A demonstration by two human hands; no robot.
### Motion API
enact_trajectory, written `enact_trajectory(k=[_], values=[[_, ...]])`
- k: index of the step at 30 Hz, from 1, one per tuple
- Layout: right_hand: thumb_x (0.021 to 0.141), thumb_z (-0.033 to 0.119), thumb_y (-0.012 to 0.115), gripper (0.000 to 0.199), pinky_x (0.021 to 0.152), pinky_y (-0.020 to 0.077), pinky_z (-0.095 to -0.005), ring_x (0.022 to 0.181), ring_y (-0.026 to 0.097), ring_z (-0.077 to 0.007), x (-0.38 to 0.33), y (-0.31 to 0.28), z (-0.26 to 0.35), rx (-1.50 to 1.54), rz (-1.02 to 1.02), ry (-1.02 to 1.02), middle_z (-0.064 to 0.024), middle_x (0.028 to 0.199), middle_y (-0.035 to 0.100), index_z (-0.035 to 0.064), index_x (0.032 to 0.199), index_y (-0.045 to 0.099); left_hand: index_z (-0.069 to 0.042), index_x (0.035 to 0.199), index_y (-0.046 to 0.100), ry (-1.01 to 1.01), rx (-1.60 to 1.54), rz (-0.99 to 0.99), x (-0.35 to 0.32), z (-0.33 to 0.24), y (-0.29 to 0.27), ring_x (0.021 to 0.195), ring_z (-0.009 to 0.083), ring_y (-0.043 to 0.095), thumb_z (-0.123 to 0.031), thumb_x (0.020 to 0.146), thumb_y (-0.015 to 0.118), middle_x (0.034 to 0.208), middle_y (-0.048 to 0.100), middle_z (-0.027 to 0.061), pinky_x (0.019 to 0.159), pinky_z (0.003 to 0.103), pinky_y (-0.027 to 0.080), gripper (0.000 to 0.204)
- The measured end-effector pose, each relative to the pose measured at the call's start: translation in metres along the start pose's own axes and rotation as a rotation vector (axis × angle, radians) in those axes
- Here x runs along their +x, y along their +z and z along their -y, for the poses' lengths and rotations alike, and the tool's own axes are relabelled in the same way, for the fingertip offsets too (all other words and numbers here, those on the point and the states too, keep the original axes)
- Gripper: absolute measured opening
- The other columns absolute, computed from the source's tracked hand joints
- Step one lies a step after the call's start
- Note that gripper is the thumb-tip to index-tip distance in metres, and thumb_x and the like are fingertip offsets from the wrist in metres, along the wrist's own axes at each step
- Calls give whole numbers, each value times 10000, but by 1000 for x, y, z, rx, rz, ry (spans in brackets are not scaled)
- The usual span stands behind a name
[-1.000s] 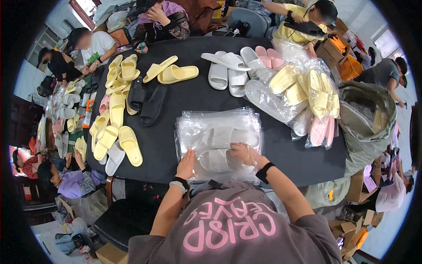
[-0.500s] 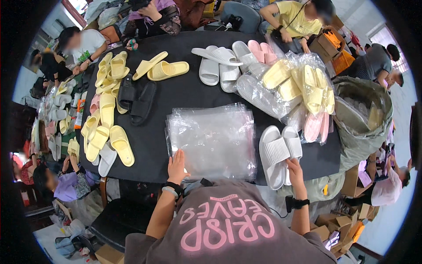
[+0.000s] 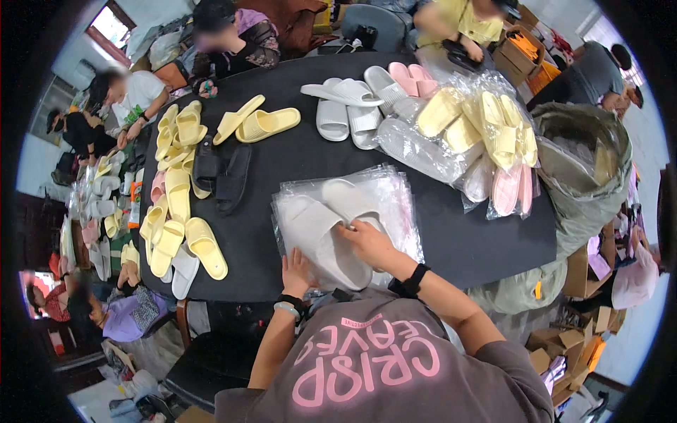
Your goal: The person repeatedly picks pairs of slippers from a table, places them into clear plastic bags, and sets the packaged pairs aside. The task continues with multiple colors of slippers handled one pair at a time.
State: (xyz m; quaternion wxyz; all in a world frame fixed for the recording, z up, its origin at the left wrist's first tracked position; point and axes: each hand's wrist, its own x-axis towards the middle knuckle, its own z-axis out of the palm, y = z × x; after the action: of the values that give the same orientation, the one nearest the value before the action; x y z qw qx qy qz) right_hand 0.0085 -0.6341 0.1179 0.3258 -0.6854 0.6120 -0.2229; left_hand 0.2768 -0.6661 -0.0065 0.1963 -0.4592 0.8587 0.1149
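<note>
A pair of light grey slippers (image 3: 314,224) lies over a stack of clear plastic bags (image 3: 403,211) in front of me. My right hand (image 3: 374,245) reaches across from the right, its fingers closed on the slippers near their straps. At the lower left of the stack, my left hand (image 3: 296,273) lies with fingers stretched out, beside the left slipper's edge. I cannot make out whether the slippers lie on the top bag or partly inside it.
Yellow slippers (image 3: 180,194) and a black pair (image 3: 231,176) lie on the left of the black table (image 3: 324,158). Bagged slippers (image 3: 458,130) are heaped at the far right, near loose grey ones (image 3: 349,92). A large sack (image 3: 585,169) stands right. Other people sit around.
My right hand has carried the grey slippers from the table's right side leftward onto the plastic bags. My left hand stays at the stack's lower left.
</note>
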Motion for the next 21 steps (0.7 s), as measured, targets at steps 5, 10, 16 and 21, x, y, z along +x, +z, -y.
enact_trajectory(k=[5, 10, 16, 21], values=[[820, 34, 509, 554, 952, 440, -431, 1180, 440, -430, -17, 54, -64, -202, 9, 76, -213, 1374, 351, 191, 1348, 454, -59, 1440, 222, 28, -109, -86, -7, 2, -10, 1382, 249, 237, -425, 421, 865, 1505, 228, 111, 1095, 510, 221, 1259], [803, 26, 546, 539, 939, 452, -406, 1164, 472, -395, -39, 30, -64, 43, 45, 70, -213, 1381, 367, 218, 1305, 501, -36, 1390, 327, -16, -254, -79, 4, 7, -33, 1348, 282, 300, -303, 619, 800, 1465, 309, 136, 1093, 472, 248, 943], [795, 91, 610, 590, 961, 426, -391, 1152, 495, -362, -91, 17, -95, 19, -156, 304, -247, 1301, 449, 74, 1346, 400, -11, 1357, 371, 74, -359, -347, 46, 11, -66, 1343, 286, 316, -149, 755, 667, 1443, 352, 145, 1101, 443, 246, 685], [789, 166, 649, 717, 988, 403, -409, 1192, 455, -394, -110, 37, -130, 112, -52, 333, -274, 1300, 430, -1, 1386, 289, -12, 1369, 360, 32, -216, -202, 82, 23, -54, 1365, 271, 287, -100, 769, 609, 1462, 323, 150, 1109, 449, 226, 655]])
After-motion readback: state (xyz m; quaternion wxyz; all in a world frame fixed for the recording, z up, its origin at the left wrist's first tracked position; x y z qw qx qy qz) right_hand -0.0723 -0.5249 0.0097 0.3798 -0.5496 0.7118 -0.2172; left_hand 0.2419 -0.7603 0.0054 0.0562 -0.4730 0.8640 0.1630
